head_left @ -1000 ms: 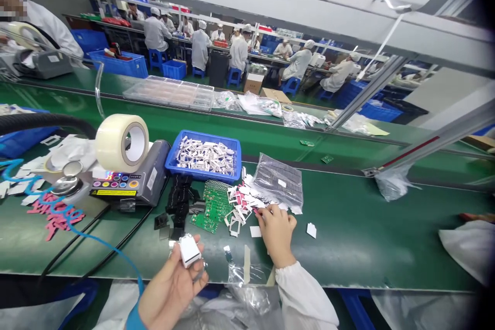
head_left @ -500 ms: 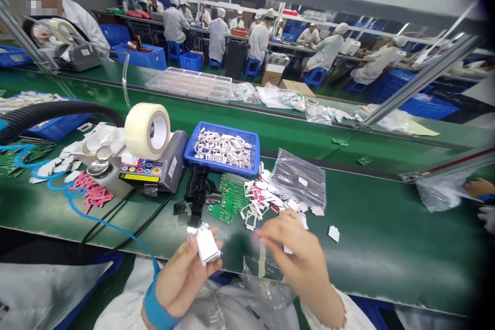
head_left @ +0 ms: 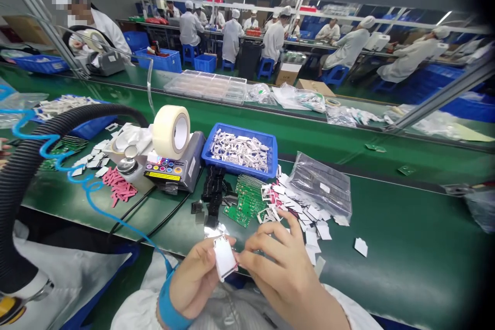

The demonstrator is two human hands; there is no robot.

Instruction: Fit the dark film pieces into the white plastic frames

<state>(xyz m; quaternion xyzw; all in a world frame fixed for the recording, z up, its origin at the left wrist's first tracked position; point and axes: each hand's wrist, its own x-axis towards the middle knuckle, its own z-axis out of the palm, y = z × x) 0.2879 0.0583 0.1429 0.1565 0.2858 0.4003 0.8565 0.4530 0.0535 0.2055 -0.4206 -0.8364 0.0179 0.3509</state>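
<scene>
My left hand [head_left: 197, 273], with a blue wrist strap, grips a small white rectangular panel in a frame [head_left: 225, 258] above the bench's front edge. My right hand [head_left: 280, 263] pinches a small pink strip [head_left: 236, 263] against the panel's right edge; the fingertips mostly hide it. Just beyond my hands lie green circuit boards [head_left: 247, 198], black squares [head_left: 213, 191] and loose white cards [head_left: 309, 214] mixed with white frames. A blue tray [head_left: 274, 157] behind them holds many white plastic frames.
A tape dispenser [head_left: 174, 170] carries a big tape roll [head_left: 162, 131]. Left of it are a metal-topped bottle [head_left: 133, 172], pink strips [head_left: 118, 185] and a black hose [head_left: 77, 116]. A bagged black stack [head_left: 320, 183] lies right. Co-workers [head_left: 274, 38] sit across the room.
My right hand has moved left with the pink strip, from above the bench to the panel's edge. My left hand still holds the panel. The view has swung left.
</scene>
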